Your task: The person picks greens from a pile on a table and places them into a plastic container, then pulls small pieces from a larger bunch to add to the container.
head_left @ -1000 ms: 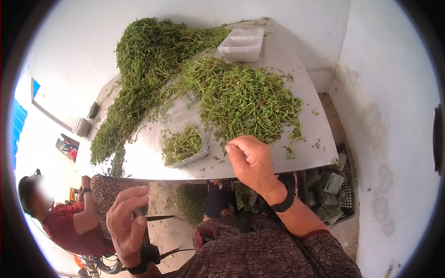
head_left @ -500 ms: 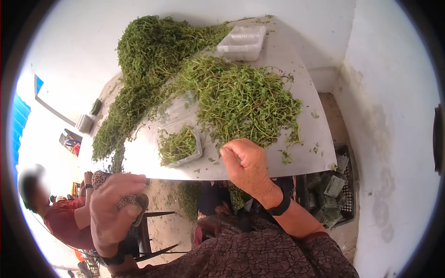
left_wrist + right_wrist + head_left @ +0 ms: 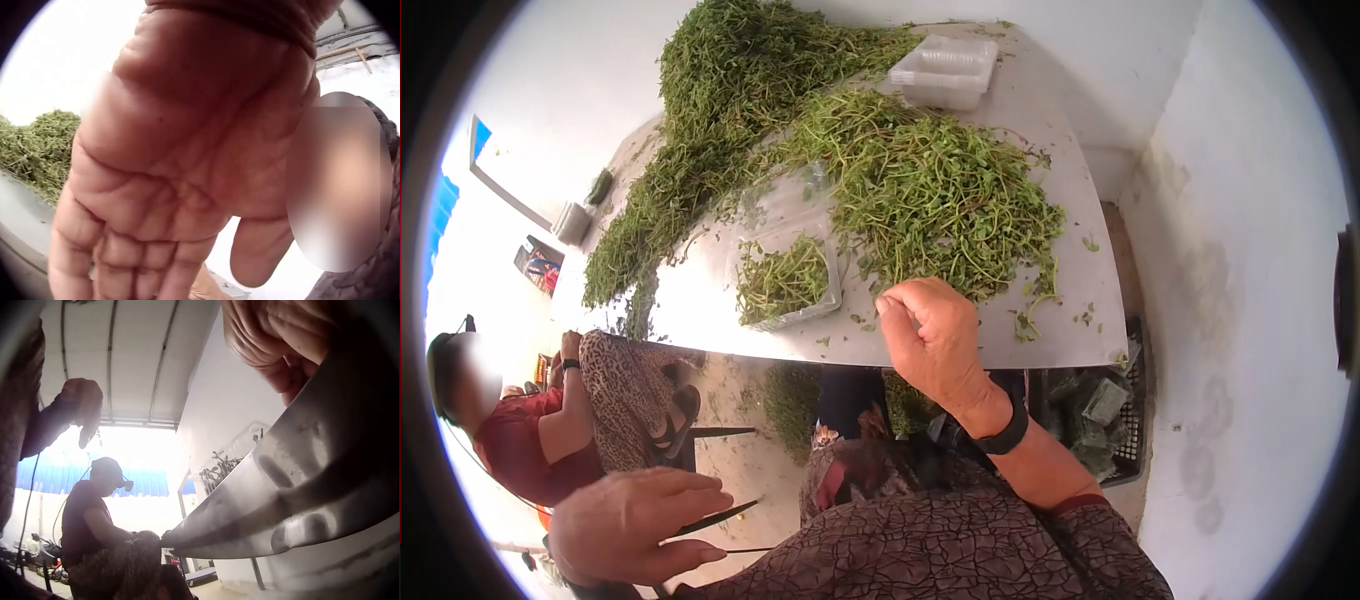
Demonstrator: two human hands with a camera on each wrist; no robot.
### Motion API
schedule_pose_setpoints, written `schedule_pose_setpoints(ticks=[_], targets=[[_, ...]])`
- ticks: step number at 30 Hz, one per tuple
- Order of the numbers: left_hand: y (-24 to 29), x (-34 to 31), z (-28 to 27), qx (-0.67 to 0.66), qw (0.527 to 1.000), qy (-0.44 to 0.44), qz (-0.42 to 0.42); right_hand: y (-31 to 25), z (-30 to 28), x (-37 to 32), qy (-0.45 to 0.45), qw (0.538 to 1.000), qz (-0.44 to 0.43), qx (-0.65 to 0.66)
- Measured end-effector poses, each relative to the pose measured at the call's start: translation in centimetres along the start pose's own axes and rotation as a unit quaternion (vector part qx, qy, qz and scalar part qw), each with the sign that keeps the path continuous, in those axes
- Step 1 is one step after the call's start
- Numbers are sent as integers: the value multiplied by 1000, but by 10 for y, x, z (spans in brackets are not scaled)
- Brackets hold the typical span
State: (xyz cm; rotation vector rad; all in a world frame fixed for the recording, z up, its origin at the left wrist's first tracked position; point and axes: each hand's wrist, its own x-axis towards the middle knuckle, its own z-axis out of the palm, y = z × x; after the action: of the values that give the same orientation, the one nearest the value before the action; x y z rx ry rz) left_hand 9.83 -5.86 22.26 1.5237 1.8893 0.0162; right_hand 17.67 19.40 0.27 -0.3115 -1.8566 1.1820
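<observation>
Right hand point(image 3: 935, 340) at near edge of table point(image 3: 1050, 330), fingers curled, touching the greens point(image 3: 940, 200) and just right of tray point(image 3: 837, 290) of sprigs, any stems in its grip not discernible; left hand point(image 3: 635, 525) low, off table, fingers straight, palm bare.

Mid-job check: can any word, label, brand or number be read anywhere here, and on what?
None can be read. The clear tray of greens and the stack of empty trays show no print; the packs in the black crate are too small to tell; the wristband by the right hand is plain black.
</observation>
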Motion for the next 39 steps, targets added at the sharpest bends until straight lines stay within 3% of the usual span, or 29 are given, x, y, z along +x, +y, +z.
schedule_pose_setpoints(ticks=[1, 6, 10, 11, 13, 18, 23, 26, 29, 31, 39], targets=[[1, 5, -8, 0, 1000, 3, 2, 1, 0, 1, 5, 1000, -4, -1], [-1, 47, -51, 37, 969, 138, 200, -4, -2, 1, 6, 1000, 4, -3], [-11, 103, -71, 34, 950, 246, 192, -3, -1, -1, 8, 1000, 14, -2], [-11, 118, -73, 43, 957, 250, 139, -2, -1, 0, 9, 1000, 10, -6], [-20, 148, -77, 42, 959, 245, 136, -1, 0, -1, 17, 1000, 4, -1], [-35, 212, -68, 29, 926, 350, 139, -1, 0, 0, 2, 1000, -7, -21], [-43, 261, -58, 10, 924, 340, 173, -2, -1, 0, -14, 999, -7, -34], [-47, 284, -50, 70, 900, 359, 236, -1, 1, 0, -2, 999, -21, -32], [-35, 296, -46, 122, 904, 347, 217, -1, 1, 1, -2, 999, -31, -42], [-26, 303, -43, 146, 929, 312, 135, 1, 1, 0, -3, 998, -42, -43], [-22, 320, -37, 277, 916, 282, 73, 2, 1, -1, -18, 997, -40, -66]])
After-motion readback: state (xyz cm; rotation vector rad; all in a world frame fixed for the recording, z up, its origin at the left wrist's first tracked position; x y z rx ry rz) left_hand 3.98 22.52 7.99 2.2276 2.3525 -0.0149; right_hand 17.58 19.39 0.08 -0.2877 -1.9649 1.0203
